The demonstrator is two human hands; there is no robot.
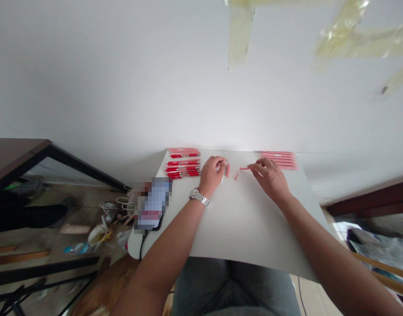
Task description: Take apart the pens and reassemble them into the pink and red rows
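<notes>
My left hand (212, 172), with a metal watch on the wrist, is curled in a pinch over a thin white pen part by a short pink piece (227, 169) on the white table (240, 219). My right hand (269, 176) rests on the table, fingers pinched on a slim pink tube (244, 168). Another small pink bit (236, 176) lies between the hands. A row of assembled red pens (184, 163) lies at the far left. Several pink tubes (280, 159) lie at the far right.
A phone (153, 204) with a black cable lies on the table's left edge. Below left, the floor holds a cup (98, 235) and clutter. A dark desk (17, 160) stands at the left. The white wall rises behind the table.
</notes>
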